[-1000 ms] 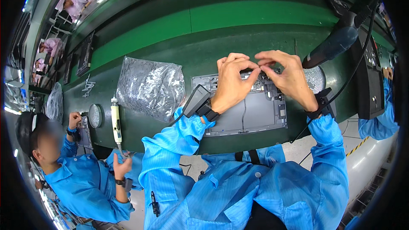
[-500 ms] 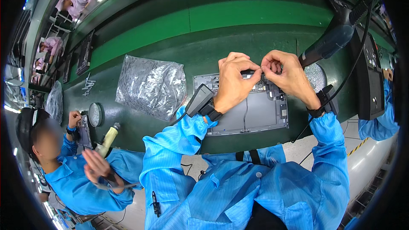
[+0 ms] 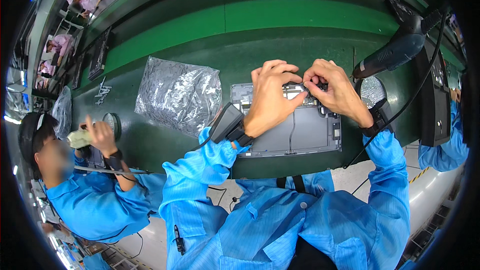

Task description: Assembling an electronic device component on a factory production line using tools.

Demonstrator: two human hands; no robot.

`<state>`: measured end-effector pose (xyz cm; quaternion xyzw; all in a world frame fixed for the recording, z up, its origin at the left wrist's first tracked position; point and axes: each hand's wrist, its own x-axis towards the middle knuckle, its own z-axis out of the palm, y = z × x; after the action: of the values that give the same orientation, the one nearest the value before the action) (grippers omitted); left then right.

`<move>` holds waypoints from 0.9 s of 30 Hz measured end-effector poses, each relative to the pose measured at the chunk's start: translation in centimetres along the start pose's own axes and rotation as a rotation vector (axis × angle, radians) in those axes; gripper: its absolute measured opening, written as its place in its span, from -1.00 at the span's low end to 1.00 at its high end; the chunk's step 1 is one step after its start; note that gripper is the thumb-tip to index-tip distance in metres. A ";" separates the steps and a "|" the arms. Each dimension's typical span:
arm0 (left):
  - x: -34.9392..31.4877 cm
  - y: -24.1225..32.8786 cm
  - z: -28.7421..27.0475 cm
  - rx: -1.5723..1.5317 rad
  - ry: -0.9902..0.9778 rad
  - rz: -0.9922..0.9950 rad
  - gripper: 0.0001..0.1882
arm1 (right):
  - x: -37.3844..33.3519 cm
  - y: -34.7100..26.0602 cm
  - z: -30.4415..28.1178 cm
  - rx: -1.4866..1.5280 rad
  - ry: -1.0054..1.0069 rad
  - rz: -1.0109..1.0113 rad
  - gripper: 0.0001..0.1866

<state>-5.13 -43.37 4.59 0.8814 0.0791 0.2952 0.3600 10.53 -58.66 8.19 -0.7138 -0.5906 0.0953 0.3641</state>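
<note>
One casing [image 3: 320, 132], green bench [image 3: 280, 45], pale floor [image 3: 432, 187]

Glare streaks the plastic bag [image 3: 177, 97] left of the grey chassis [image 3: 315, 132]. Farther left, a co-worker's hand [image 3: 104, 139] blurs.

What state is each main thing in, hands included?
Grey device casing: flat on bench, insides exposed.
Left hand: thumb and forefinger apart, over casing.
Right hand: fingers curled; whether gripping anything unclear.
Plastic bag: crinkled, lying on bench; sealing unclear.
Black nozzle: angled down; on or off unclear.
Pale tool: in a co-worker's hand.
Pen: clipped in pocket.
</note>
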 end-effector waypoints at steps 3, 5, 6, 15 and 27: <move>-0.6 0.6 -1.7 0.057 -0.043 -0.007 -0.70 | 0.3 -0.3 0.4 -0.029 -0.011 -0.024 -0.89; -1.3 0.6 -2.0 0.098 -0.036 0.023 -0.69 | 0.4 -0.3 0.7 -0.031 -0.004 -0.017 -0.90; -1.6 0.5 -2.1 0.140 -0.027 0.056 -0.67 | 0.6 -0.4 0.8 -0.036 0.004 -0.011 -0.90; -2.4 0.1 -2.1 0.184 -0.047 0.091 -0.64 | 1.3 -0.2 1.5 -0.029 0.045 0.005 -0.92; -2.4 0.0 -1.8 0.204 -0.049 0.139 -0.64 | 2.0 -2.4 1.2 -0.261 0.011 -0.024 -0.92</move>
<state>-8.10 -43.09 4.52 0.9239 0.0386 0.2882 0.2488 8.54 -56.25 9.42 -0.7484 -0.6046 0.0092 0.2726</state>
